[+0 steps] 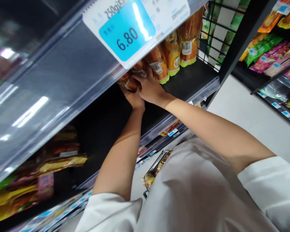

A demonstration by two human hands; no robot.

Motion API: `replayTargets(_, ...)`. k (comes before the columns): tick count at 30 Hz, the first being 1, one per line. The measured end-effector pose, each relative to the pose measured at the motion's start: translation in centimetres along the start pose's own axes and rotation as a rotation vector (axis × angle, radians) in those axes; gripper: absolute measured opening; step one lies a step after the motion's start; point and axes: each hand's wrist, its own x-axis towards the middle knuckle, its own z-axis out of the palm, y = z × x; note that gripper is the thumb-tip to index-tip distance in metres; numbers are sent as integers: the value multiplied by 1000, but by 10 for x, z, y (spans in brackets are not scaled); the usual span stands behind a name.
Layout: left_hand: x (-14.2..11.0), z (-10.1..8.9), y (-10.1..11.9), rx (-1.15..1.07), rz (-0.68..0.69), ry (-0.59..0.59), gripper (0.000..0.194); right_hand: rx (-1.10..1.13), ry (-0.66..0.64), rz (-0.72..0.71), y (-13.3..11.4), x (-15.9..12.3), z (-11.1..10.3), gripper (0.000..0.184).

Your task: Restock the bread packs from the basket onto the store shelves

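Note:
Both my arms reach into a dark shelf (190, 80). My left hand (134, 97) is closed around the lower side of a bag of brown food that looks like bread (128, 82). My right hand (151, 86) presses against the same bag from the right, its fingers curled and partly hidden beneath the shelf above. Right beside it stand several similar bags, among them an orange-brown bag with a barcode (157, 66) and a yellowish bag (173, 59), with green-yellow bottom seams.
A shelf edge with a blue price tag (127, 35) hangs low over my hands. Other packets (62, 161) lie at the left. A black wire grid (218, 29) closes the shelf's right end. A cart or basket with packets (157, 169) stands below. Across the aisle floor (234, 100) are more shelves.

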Motion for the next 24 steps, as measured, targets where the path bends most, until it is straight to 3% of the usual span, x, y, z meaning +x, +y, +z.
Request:
replayTargets(5, -3, 3, 4, -19, -30, 72, 80, -197, -102, 67, 4, -3, -3, 53)
replayTargets(10, -16, -7, 10, 17, -26, 73, 71, -354, -123, 35, -2, -24, -14, 54)
replayTargets(15, -26, -12, 12, -9, 27, -24, 65, -364, -216, 70, -10, -36, -29, 53)
replayTargets(20, -16, -7, 9, 1, 28, -78, 60, -410, -357, 95, -10, -49, -49, 49)
replayTargets(24, -11, -25, 12, 109, -3, -236, 65, -513, -316, -1, 10, -72, -57, 35)
